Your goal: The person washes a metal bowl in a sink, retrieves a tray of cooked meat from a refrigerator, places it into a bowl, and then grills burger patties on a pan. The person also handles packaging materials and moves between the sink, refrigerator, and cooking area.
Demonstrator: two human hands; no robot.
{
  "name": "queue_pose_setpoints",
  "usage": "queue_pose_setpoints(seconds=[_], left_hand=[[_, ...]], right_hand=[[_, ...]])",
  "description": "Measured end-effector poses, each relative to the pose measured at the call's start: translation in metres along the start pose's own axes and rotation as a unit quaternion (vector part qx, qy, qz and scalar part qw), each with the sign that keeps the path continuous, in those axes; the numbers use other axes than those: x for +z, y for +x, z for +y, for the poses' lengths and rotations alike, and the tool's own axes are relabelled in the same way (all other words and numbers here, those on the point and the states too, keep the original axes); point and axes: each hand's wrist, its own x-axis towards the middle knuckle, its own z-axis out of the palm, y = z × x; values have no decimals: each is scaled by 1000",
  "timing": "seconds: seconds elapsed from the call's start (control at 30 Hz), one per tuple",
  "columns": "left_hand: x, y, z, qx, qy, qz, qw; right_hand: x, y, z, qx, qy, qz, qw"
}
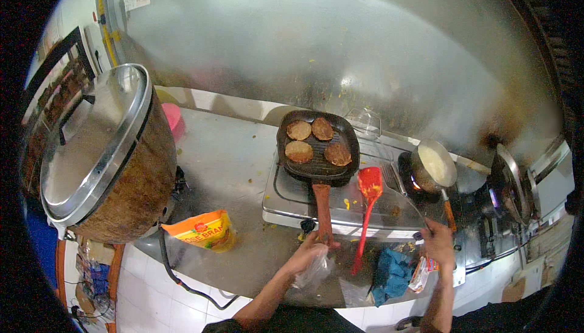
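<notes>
A square black grill pan (305, 175) sits on the stove with several browned round patties (299, 151) inside. My left hand (310, 255) is closed around the end of the pan's reddish-brown handle (322, 205). Clear plastic (315, 271) hangs beside that hand. In my right hand (439, 244) is the handle of a slotted metal turner (393, 178), its head tilted up to the right of the pan. Between the two hands a red spatula (368, 200) lies on the stove's front, yellow bits stuck to its blade.
Right of the turner, a small saucepan (424, 187) with pale contents sits over a lit flame. Farther right stands a dark pan (506, 182). A large lidded pot (132, 182) fills the left. An orange-yellow pouch (205, 232) and blue cloth (390, 276) lie near the counter's front.
</notes>
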Motion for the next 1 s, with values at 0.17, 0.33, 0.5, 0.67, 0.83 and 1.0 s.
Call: queue_pose_setpoints(seconds=[0.17,0.33,0.5,0.67,0.83,1.0], left_hand=[[15,26,-2,-61,2,6,998],[23,31,-7,-40,-15,-1,999],[18,32,-15,-17,6,21,1000],[13,27,-15,12,41,40,998],[11,24,-10,-50,71,40,995],[9,16,-3,-28,81,50,995]], right_hand=[[-86,66,-67,-14,21,-207,978],[-73,142,-117,-137,-93,-292,942],[-55,158,-144,-201,-228,-283,910],[-49,138,-154,-64,-260,-185,945],[-40,137,-137,-71,-219,-110,967],[-52,195,-122,-89,-161,-183,966]])
